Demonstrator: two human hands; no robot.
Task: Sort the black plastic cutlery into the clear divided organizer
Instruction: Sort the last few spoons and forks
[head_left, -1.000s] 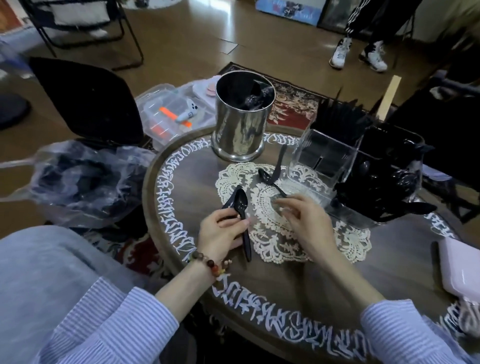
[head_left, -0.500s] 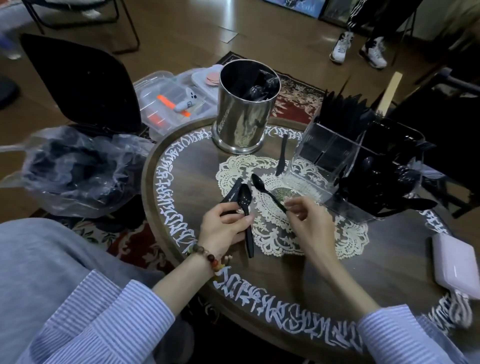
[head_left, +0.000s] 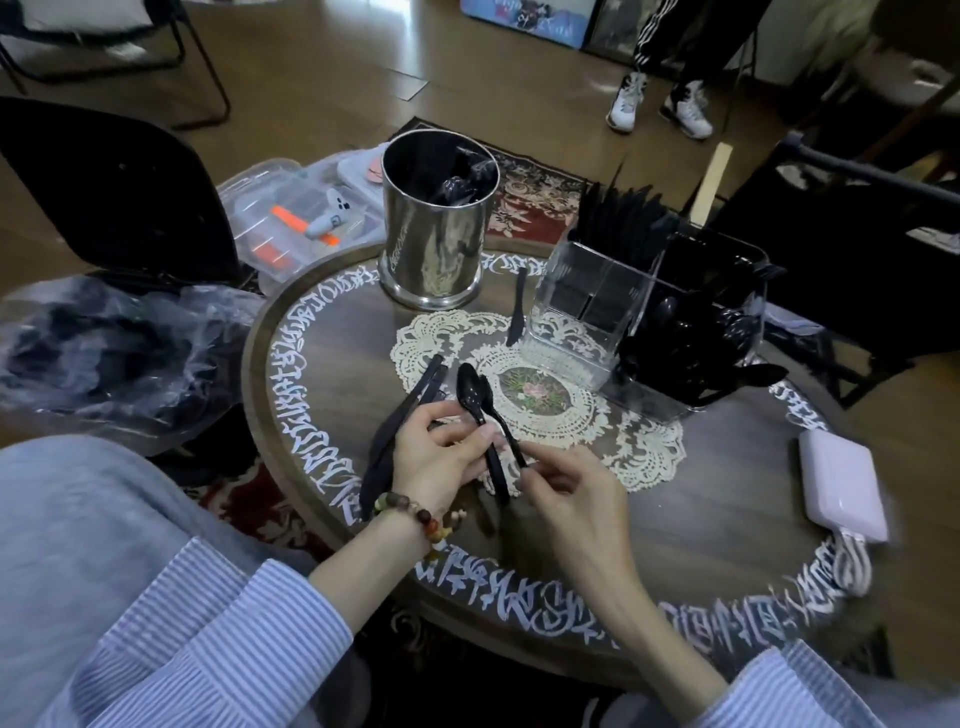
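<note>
Step in hand: gathering spoons. Left hand (head_left: 436, 457) gripped a glossy black spoon (head_left: 480, 421) plus slim matte handles; right hand (head_left: 566, 483) pinched a second spoon (head_left: 503, 427) by its stem. Next, judged: carry both to the clear rigid organizer (head_left: 587, 317), well apart, upright on the lace doily (head_left: 644, 447)

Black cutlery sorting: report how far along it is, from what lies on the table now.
Done: the clear divided organizer already stands packed with black pieces in its far and right compartments; its near-left one looks empty. In hand: the left hand grips a spoon plus flat pieces, and the right hand pinches a second spoon's handle. Left: one piece lies on the table, and more sit in the steel cup.
</note>
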